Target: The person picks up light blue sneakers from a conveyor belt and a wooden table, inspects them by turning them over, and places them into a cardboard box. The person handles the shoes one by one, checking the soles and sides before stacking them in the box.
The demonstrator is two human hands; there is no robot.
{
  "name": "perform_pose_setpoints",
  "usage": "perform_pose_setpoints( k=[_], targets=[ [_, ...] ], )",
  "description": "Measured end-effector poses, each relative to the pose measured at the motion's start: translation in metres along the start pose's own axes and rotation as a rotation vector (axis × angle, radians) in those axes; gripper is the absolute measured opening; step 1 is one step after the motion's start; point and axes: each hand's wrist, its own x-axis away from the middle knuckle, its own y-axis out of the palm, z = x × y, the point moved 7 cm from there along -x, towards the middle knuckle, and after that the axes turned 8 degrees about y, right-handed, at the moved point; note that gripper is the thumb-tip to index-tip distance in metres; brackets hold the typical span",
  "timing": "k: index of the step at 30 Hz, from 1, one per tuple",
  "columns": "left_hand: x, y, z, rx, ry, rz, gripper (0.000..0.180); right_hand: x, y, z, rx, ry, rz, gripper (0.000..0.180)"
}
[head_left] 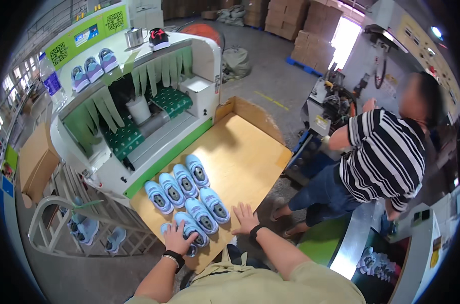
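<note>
Light blue sneakers [183,179] stand in two rows on a wooden tabletop [242,147] in front of me, their openings facing up. My left hand [179,239] lies across the top of the nearest sneaker [192,250], fingers and thumb curved over its sides; the hand hides most of this shoe. Right beside it is another sneaker [193,229] of the front row. My right hand [245,219] holds nothing. Its fingers are spread flat on the tabletop, to the right of the front-row sneaker [216,205] and apart from it.
Beyond the tabletop stands a white and green machine [138,172] with strip curtains, with shoes [93,68], a bottle [51,81] and a metal cup [134,37] on top. A co-worker in a striped shirt [382,152] stands at the right by another machine. A metal rack [133,243] is at the left.
</note>
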Motion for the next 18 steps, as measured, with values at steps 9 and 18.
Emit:
perform_pose_setpoints(
  k=[9,18],
  targets=[
    [0.005,-0.003,-0.002,-0.039,0.056,0.072,0.081,0.022,0.013,-0.016,-0.085,0.103,-0.074,0.115],
    [0.005,-0.004,-0.002,-0.02,0.039,0.064,0.081,0.016,0.017,-0.015,-0.026,0.112,-0.089,0.118]
  ],
)
